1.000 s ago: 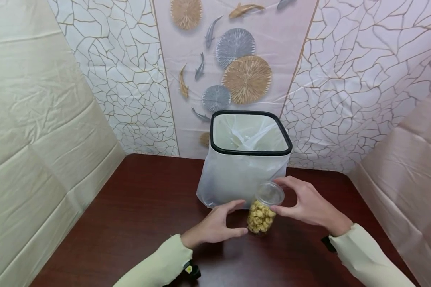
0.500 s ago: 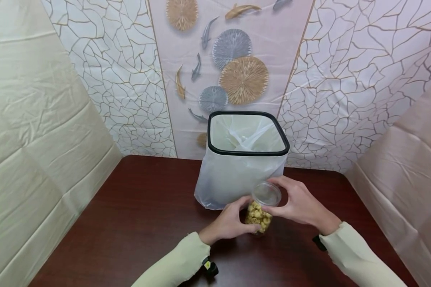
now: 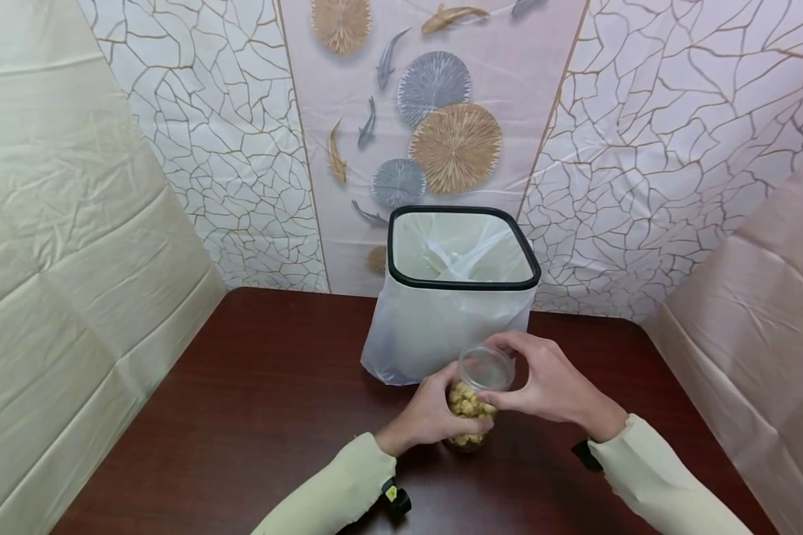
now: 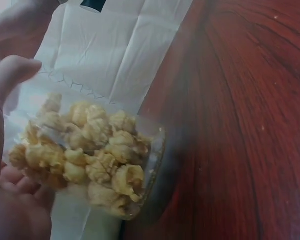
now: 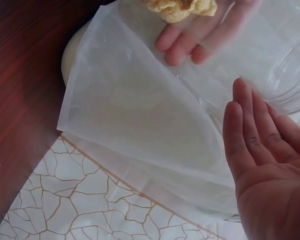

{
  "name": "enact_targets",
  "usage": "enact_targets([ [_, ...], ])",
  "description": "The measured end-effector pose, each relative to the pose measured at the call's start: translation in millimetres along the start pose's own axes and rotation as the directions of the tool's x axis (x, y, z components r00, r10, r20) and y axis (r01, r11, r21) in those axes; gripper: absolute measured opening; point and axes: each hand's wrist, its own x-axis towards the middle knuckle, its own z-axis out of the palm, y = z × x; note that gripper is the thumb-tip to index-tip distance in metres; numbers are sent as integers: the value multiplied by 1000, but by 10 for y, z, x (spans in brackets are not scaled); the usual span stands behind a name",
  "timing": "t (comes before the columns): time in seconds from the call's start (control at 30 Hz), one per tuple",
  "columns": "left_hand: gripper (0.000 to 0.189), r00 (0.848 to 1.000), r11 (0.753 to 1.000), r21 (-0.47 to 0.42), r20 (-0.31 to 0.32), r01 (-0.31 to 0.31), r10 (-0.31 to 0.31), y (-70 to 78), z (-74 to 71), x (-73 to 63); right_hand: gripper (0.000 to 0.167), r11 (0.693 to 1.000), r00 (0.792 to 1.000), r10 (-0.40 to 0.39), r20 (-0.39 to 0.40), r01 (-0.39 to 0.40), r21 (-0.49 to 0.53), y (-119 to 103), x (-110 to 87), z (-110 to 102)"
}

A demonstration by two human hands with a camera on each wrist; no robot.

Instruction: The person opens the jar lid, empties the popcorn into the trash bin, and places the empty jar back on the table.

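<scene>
Jar [image 4: 90, 150] blurry, L-wrist cam, lid [image 3: 487, 368] fit hard to tell

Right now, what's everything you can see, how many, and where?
Jar: 1, clear, before the bin
Popcorn pieces: many, yellow, inside jar
Bin: 1, white, black-rimmed, table's back
Bag: 1, cloudy white, over bin
Table: 1, red-brown, underneath
Patterned backdrop: 1, white-pink, behind bin
Side sheets: 2, cream, left and right
Sleeves: 2, cream, arms
Wrist gadgets: 2, black, wrists
Left grip: 1, bare, around jar
Right grip: 1, bare, at jar's top
</scene>
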Motion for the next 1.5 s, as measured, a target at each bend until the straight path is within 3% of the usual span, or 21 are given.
enact_targets([
  [0.23, 71, 997, 998, -16, -31, -67, 67, 26, -60, -59, 61, 1000, 1000, -2, 26, 2, 21, -25, 9, -16],
  [0.53, 76, 992, 988, 109, -45, -113, 119, 158, -263, -169, 78, 1000, 992, -15, 122, 13, 23, -173, 63, -93],
  [0.7, 79, 987, 962, 242, -57, -130, 148, 231, -424, -252, 78, 999, 989, -20, 145, 16, 34, -277, 100, -129],
  [0.87, 82, 977, 884, 444, -73, -147, 199, 286, -584, -332, 73, 999, 989, 29, 145, -32, 24, -376, 139, -88],
  [1.1, 83, 956, 722, 679, -102, -134, 273, 337, -763, -408, 67, 993, 983, 108, 146, -114, 30, -469, 225, 80],
  [1.17, 84, 950, 688, 713, -105, -133, 293, 340, -802, -413, 67, 991, 981, 124, 146, -130, 28, -486, 251, 122],
  [1.23, 84, 944, 665, 733, -102, -142, 315, 337, -831, -413, 65, 989, 980, 136, 145, -142, 34, -496, 276, 158],
  [1.5, 82, 931, 620, 764, -72, -178, 357, 320, -849, -398, 56, 978, 973, 172, 152, -187, 94, -492, 333, 261],
])
